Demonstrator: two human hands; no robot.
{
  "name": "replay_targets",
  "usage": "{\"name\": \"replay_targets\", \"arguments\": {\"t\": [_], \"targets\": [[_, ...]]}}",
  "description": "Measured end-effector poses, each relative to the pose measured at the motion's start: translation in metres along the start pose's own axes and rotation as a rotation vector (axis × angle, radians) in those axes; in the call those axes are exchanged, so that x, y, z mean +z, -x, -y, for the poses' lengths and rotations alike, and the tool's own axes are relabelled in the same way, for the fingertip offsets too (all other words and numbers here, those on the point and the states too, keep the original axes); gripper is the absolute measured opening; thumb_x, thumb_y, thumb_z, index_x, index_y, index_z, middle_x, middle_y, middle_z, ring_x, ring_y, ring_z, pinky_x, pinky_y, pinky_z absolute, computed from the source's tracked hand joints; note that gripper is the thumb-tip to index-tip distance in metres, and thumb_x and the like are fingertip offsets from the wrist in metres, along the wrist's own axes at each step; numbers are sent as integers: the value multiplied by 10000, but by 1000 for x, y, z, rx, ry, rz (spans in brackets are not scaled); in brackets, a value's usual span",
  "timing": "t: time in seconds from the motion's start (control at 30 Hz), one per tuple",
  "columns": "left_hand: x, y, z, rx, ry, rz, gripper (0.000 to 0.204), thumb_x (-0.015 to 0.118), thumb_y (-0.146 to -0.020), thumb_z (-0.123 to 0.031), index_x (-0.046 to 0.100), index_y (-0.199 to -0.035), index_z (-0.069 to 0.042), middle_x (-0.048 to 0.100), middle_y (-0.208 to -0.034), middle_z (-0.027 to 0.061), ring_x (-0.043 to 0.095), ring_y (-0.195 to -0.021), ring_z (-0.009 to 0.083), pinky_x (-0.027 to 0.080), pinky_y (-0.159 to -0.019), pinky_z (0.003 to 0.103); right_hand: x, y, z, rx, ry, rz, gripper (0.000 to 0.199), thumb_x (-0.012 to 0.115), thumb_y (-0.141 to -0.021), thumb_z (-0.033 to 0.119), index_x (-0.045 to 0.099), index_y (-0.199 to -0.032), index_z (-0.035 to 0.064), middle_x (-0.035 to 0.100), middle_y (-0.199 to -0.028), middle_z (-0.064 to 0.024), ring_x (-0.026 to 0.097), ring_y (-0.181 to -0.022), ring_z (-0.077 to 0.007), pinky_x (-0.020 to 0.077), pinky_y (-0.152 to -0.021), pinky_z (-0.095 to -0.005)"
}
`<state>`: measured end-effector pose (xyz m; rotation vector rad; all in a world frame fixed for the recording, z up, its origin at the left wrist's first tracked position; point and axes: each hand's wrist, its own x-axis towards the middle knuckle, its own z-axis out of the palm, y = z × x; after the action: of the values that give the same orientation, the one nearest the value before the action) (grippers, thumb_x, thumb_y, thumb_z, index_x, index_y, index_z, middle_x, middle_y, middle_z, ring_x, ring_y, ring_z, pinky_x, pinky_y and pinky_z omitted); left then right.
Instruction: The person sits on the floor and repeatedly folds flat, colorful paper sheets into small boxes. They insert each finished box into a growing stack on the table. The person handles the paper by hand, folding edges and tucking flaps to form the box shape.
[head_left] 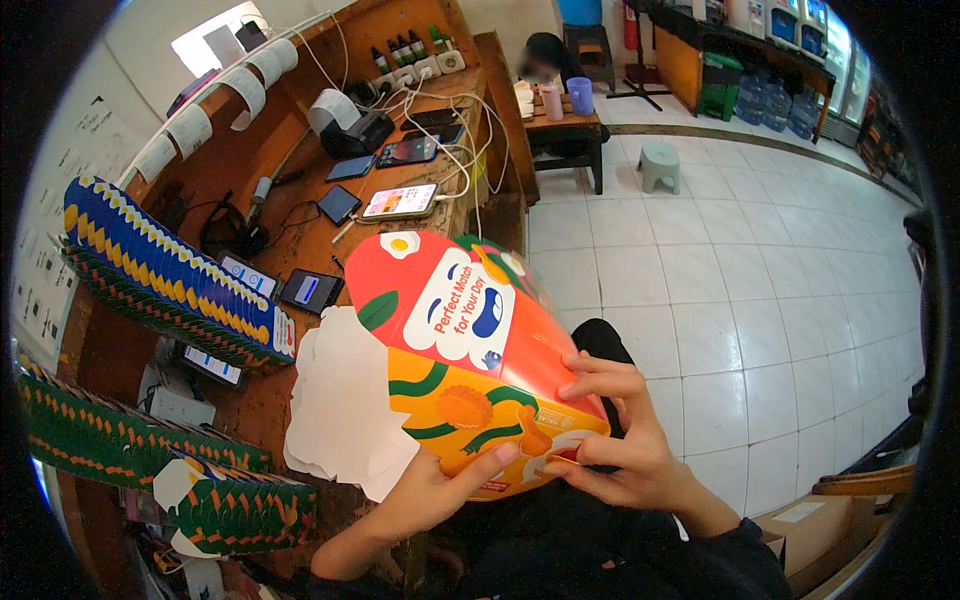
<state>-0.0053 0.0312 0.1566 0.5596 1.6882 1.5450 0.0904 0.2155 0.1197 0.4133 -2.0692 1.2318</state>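
A paper food carton (pixel 470 340) in red, orange and yellow, printed with cartoon food and a smiling mouth, is tilted in front of my body. My left hand (pixel 440 490) grips its lower left, thumb flat on the yellow panel and the other fingers hidden behind. My right hand (pixel 625 435) pinches the carton's lower right edge, thumb and fingers bent close together around the bottom corner. Left of the carton, next to my left wrist, lies a stack of flat white card sheets (pixel 340 400), partly covered by the carton.
Nested stacks of printed cartons, one blue and yellow (pixel 170 265), one green and orange (pixel 120 425), stand at the left. Several phones, including a lit one (pixel 400 201), lie on the wooden desk among white cables and a receipt printer (pixel 355 130). A stool (pixel 659 166) stands on the tiled floor; someone sits beyond.
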Motion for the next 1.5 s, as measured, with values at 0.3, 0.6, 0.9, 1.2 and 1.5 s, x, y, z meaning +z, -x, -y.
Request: {"name": "replay_targets", "arguments": {"t": [0.3,0.6,0.9,1.2,1.5], "targets": [[-6,-5,-2,-136,112,83,419,607,-867,-226,453,-1188,-5,561,-1133,94,554,-1015,186,460,-872,307,-21,4,-4,217,-217,200,319,733,-697,49,430,-795,48,463,-1165,-152,444,-1140,-299,390,-934,-375],[-6,-18,8,-224,-303,293,418,628,-846,-288,508,-1114,9,605,-1057,119,595,-907,167,479,-804,296,-31,2,-4,328,-188,323,371,738,-713,123,494,-982,48,452,-1199,-148,407,-1184,-297,355,-980,-389],[-5,-16,11,-19,-418,366,486,667,-814,-260,452,-1149,19,636,-1005,130,634,-865,181,495,-755,289,-18,-9,-3,212,102,424,605,665,-780,234,420,-1309,72,414,-1344,-139,407,-1222,-299,299,-1036,-410],[-11,-21,7,-172,-281,318,408,670,-814,-236,575,-1099,40,650,-965,102,635,-811,143,497,-711,231,-7,21,-8,495,-350,43,234,662,-785,69,659,-1013,16,634,-1083,-121,637,-856,-157,492,-794,-275],[12,-28,42,-550,613,295,511,629,-841,-178,394,-1271,-34,516,-1208,98,536,-1088,180,462,-911,333,-3,45,-4,425,18,-262,183,627,-756,-73,641,-937,-49,656,-898,-143,627,-783,-206,490,-687,-278]]}}
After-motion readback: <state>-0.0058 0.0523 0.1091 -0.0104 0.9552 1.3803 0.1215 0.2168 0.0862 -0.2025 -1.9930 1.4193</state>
